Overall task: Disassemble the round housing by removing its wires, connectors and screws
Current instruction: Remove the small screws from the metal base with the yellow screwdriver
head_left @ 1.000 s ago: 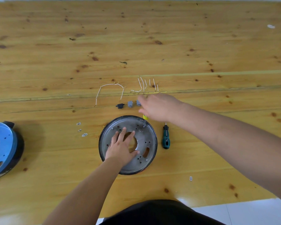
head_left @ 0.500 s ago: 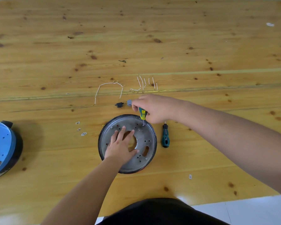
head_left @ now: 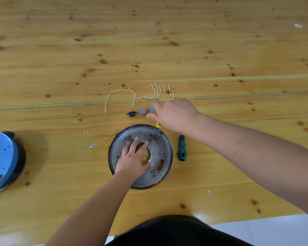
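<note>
Round housing [head_left: 160, 148] flat near table's [head_left: 220, 41] front edge; left hand [head_left: 132, 159] spread open on it. Right hand [head_left: 174, 114] clamped on yellow-green screwdriver [head_left: 158, 129], tip at far rim. Teal screwdriver [head_left: 182, 148] just right; connectors [head_left: 142, 111], wires [head_left: 158, 92] beyond; far table bare

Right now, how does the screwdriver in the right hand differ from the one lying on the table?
The yellow-handled screwdriver stands nearly upright, its tip on the round housing; the green screwdriver lies flat on the table, right of the housing. The right hand covers most of the yellow one's handle; nothing touches the green one, which shows in full. Both are small hand screwdrivers.
</note>
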Available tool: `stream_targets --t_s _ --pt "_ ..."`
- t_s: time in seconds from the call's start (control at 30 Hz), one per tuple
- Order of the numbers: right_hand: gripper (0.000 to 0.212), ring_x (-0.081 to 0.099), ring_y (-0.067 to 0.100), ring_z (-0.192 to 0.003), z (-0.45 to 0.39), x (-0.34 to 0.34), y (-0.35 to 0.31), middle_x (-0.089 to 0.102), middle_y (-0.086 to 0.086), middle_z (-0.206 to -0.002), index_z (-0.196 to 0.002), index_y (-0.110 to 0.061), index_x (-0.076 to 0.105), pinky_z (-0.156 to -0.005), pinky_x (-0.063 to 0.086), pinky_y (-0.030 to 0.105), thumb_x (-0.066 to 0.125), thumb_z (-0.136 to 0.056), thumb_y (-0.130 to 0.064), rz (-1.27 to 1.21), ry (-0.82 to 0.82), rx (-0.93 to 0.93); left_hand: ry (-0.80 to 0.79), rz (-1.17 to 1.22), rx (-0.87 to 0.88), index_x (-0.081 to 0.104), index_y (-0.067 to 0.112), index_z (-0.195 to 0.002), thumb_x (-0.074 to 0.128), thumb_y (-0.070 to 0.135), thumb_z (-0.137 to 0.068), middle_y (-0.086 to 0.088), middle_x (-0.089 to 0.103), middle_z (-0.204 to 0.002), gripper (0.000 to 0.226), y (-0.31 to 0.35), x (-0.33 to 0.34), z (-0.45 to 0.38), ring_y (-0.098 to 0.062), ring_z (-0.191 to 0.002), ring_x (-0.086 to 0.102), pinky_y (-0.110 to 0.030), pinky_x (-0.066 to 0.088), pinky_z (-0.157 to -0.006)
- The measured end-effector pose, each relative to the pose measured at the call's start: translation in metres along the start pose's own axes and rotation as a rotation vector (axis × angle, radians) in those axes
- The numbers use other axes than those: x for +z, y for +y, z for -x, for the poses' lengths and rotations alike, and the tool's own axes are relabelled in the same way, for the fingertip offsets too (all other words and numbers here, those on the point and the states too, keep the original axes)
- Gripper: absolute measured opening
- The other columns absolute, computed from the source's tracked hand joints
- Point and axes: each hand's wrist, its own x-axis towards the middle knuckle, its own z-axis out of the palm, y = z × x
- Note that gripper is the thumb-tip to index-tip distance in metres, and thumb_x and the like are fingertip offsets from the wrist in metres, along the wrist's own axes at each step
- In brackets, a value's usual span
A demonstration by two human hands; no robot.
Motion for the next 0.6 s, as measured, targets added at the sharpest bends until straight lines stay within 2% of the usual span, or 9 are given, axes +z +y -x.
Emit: stream_targets --t_s 0.03,0.1,0.17,0.23,0.3,0.37,0.47,0.53,0.6 --pt "0.044 0.06 0.032 -0.072 -0.001 0.002 0.002 0.059 0.009 -0.077 -0.126 -0.011 0.048 -0.048 0.036 0.035 0.034 -0.111 -0.05 -0.057 -0.017 -0.014 -0.001 -0.002 -0.001 -0.001 0.056 -0.158 0.057 0.072 -0.089 0.018 -0.016 -0.169 0.091 0.0 0.0 0.0 -0.023 -0.158 -0.01 -0.056 0.032 -0.118" --pt "0.023 0.059 0.026 -0.076 0.001 0.003 0.007 0.063 0.005 -0.1 -0.124 -0.015 0.049 -0.059 0.047 0.038 0.048 -0.104 -0.027 -0.295 -0.093 -0.098 0.0 -0.007 0.0 -0.001 0.055 -0.158 0.057 0.072 -0.09 0.017 -0.016 -0.17 0.092 0.0 -0.001 0.0 -0.024 -0.158 -0.009 -0.057 0.032 -0.118" --pt "0.032 0.049 0.012 -0.07 0.006 0.002 0.013 0.056 -0.003 -0.112 -0.12 -0.025 0.05 -0.055 0.037 0.033 0.055 -0.091 -0.015 -0.414 -0.138 -0.171 0.002 -0.006 0.003 0.0 0.055 -0.158 0.058 0.072 -0.089 0.017 -0.015 -0.17 0.091 0.0 -0.002 0.0 -0.024 -0.158 -0.009 -0.057 0.031 -0.118" --pt "0.035 0.051 0.013 -0.068 0.007 0.004 0.017 0.052 -0.004 -0.11 -0.129 -0.034 0.048 -0.054 0.034 0.03 0.055 -0.095 -0.03 -0.333 -0.084 -0.141 0.004 -0.005 0.006 0.0 0.055 -0.158 0.058 0.072 -0.089 0.017 -0.015 -0.17 0.092 0.0 -0.002 0.0 -0.024 -0.158 -0.008 -0.057 0.031 -0.118" --pt "0.041 0.058 0.027 -0.069 0.007 0.01 0.017 0.054 -0.001 -0.089 -0.141 -0.033 0.044 -0.052 0.037 0.031 0.042 -0.105 -0.053 -0.177 -0.008 -0.065 0.003 0.0 0.004 0.001 0.055 -0.158 0.059 0.072 -0.089 0.017 -0.015 -0.17 0.092 0.0 -0.002 0.0 -0.024 -0.158 -0.008 -0.057 0.03 -0.118" --pt "0.041 0.056 0.03 -0.068 0.008 0.014 0.015 0.056 0.0 -0.077 -0.139 -0.025 0.046 -0.051 0.039 0.032 0.039 -0.108 -0.051 -0.16 0.028 -0.088 -0.002 0.004 0.002 0.0 0.055 -0.158 0.059 0.072 -0.089 0.017 -0.015 -0.17 0.092 0.0 -0.002 0.0 -0.024 -0.158 -0.009 -0.057 0.03 -0.118" --pt "0.045 0.058 0.029 -0.074 0.011 0.015 0.015 0.067 0.002 -0.103 -0.134 -0.023 0.046 -0.053 0.042 0.032 0.051 -0.091 -0.031 -0.317 0.006 -0.15 0.006 -0.003 0.003 0.0 0.055 -0.158 0.059 0.072 -0.088 0.017 -0.014 -0.17 0.092 0.0 -0.002 0.0 -0.024 -0.158 -0.008 -0.057 0.031 -0.118" --pt "0.044 0.057 0.03 -0.075 0.01 0.016 0.014 0.065 0.003 -0.104 -0.13 -0.02 0.048 -0.052 0.037 0.031 0.048 -0.091 -0.04 -0.286 0.014 -0.106 0.006 -0.002 0.002 0.0 0.056 -0.158 0.059 0.072 -0.088 0.017 -0.013 -0.17 0.092 0.0 -0.002 0.0 -0.024 -0.158 -0.008 -0.058 0.031 -0.117" --pt "0.047 0.056 0.032 -0.072 0.007 0.013 0.013 0.06 0.003 -0.087 -0.125 -0.018 0.05 -0.05 0.034 0.032 0.039 -0.103 -0.058 -0.184 0.026 -0.01 0.003 -0.002 0.0 0.0 0.055 -0.158 0.059 0.072 -0.088 0.017 -0.014 -0.17 0.092 0.0 -0.002 0.0 -0.024 -0.158 -0.008 -0.058 0.031 -0.117"
